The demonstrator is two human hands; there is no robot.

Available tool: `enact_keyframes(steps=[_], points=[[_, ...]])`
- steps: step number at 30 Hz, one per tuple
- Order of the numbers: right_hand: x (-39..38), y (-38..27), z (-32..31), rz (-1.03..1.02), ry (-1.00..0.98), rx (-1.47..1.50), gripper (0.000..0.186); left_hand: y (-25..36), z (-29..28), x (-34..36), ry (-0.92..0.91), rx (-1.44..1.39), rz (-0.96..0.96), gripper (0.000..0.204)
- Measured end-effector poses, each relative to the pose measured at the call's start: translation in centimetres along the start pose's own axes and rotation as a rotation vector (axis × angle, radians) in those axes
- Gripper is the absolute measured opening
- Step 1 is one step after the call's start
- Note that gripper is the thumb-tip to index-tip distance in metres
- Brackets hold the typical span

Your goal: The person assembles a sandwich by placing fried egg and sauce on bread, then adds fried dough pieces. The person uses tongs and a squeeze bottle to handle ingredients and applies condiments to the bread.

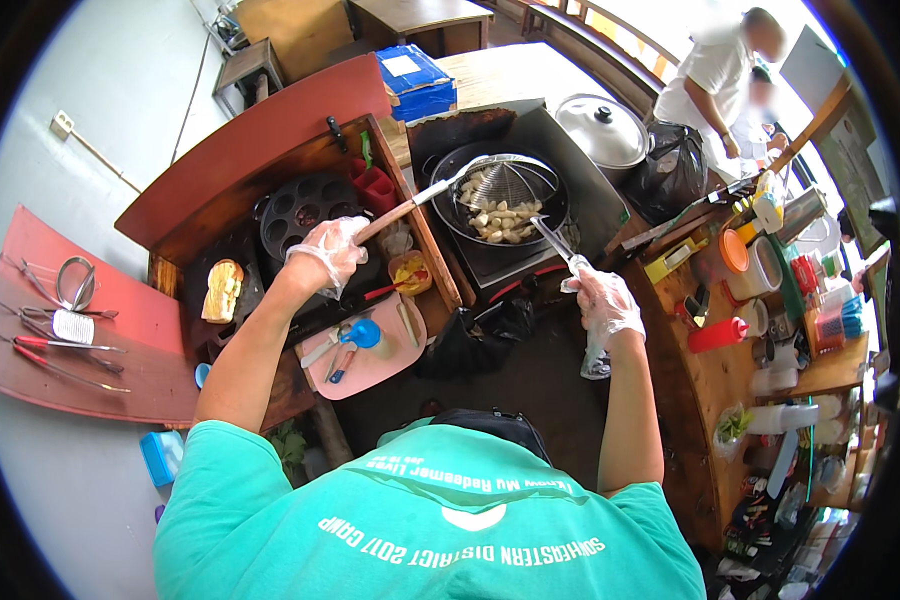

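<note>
In a clear plastic glove, my left hand (328, 252) grips the wooden handle of a wire skimmer (498, 186). The skimmer's mesh basket is over a dark wok (448, 212) on a stove, ahead and slightly right. Pale chunks of food (505, 222) lie in the wok, some seen under the mesh; I cannot tell whether any rest in the basket. My right hand (607, 303), also in a clear glove, is closed around metal tongs (552, 240). The tips of the tongs reach the wok's near right side, close to the food.
Left of the wok are a moulded pan (282, 228), a toasted sandwich (223, 292) and a pink cutting board (395, 370) with utensils. A lidded pot (602, 130) and black plastic bag (670, 170) stand beyond. Bottles and containers, including a red squeeze bottle (718, 334), crowd the right counter. People are at the far right.
</note>
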State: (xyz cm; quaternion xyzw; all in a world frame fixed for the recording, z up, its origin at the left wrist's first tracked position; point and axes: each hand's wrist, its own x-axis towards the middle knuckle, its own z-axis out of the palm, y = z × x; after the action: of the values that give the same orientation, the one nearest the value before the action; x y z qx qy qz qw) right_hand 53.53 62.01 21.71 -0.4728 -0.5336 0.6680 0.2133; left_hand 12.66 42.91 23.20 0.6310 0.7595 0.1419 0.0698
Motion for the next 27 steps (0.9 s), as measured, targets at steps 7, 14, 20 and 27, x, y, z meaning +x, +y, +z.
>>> enact_keyframes(steps=[7, 14, 20, 27], points=[[2.5, 2.1, -1.3, -0.121, 0.017, -0.057, 0.035, 1.8, 6.3, 3.4, 0.146, 0.141, -0.281, 0.02], [5.5, 4.9, -3.4, -0.144, -0.007, -0.183, 0.039, 5.6, 7.2, 4.4, -0.132, 0.188, -0.309, 0.022], [5.8, 5.7, -4.2, -0.177, -0.017, -0.052, 0.034, 8.1, 6.1, 2.3, -0.331, -0.62, -0.735, 0.022], [5.0, 4.5, -6.2, -0.165, -0.048, -0.034, 0.037, 12.4, 6.9, -2.5, 0.053, -0.194, -0.166, 0.018]])
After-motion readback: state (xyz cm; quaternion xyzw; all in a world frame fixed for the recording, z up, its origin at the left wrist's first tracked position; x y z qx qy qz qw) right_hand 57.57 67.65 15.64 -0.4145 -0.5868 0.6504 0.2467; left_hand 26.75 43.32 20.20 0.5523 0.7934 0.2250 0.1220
